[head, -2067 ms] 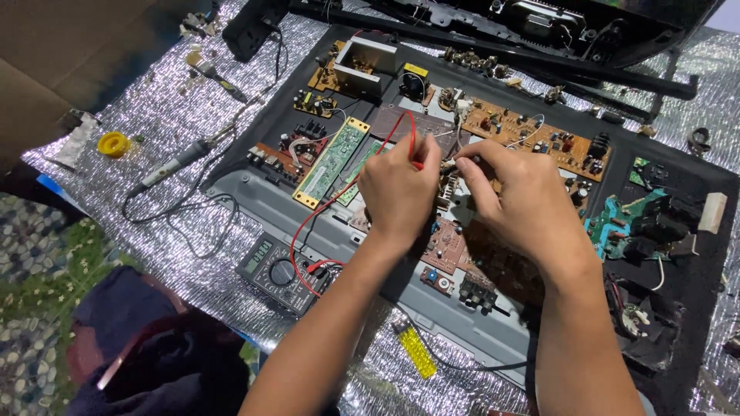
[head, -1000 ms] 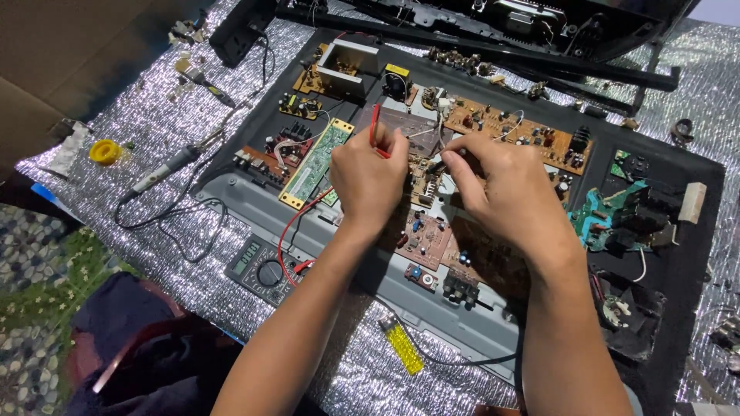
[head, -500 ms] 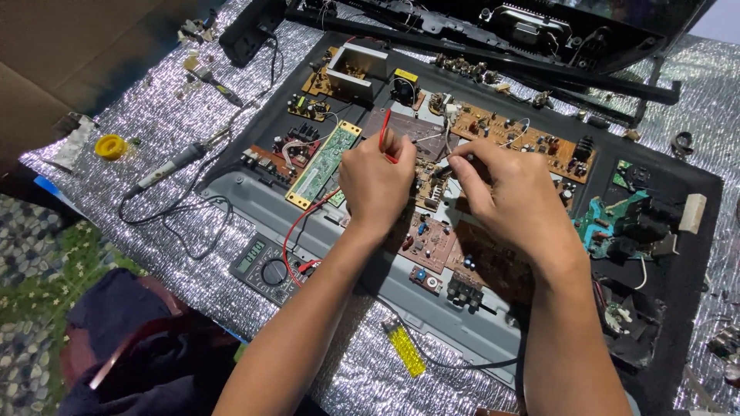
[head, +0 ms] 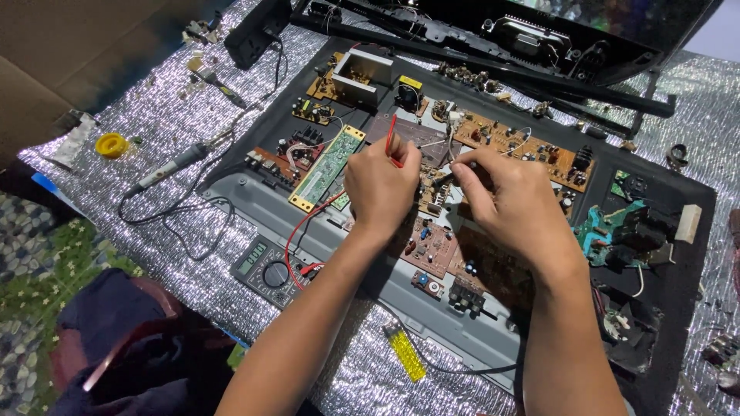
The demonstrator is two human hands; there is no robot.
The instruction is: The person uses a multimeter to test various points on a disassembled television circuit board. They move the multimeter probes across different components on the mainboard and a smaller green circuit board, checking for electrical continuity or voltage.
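left hand (head: 381, 181): closed around a thin red test probe (head: 391, 137), which is held pencil-style with the back end sticking up past the knuckles. The tip is hidden under the fingers.
right hand (head: 505, 202): fingers curled and pinched on a dark black probe (head: 445, 179), pointed left towards the other hand. The hands are kept close but aren't touching.
where it's all at: both probes are aimed at the brown circuit board full of small parts (head: 515, 145), laid inside the opened dark flat chassis (head: 663, 254).
red lead wire (head: 297, 231): looped from under the left wrist down to the grey multimeter with a round dial (head: 266, 268) near the front edge.
long green board with yellow ends (head: 327, 168): parked just left of the left hand.
off to the side: a pen-shaped soldering iron with a black cord (head: 173, 166) and a yellow solder reel (head: 112, 144) can be seen on the crinkly silver foil sheet (head: 139, 223).
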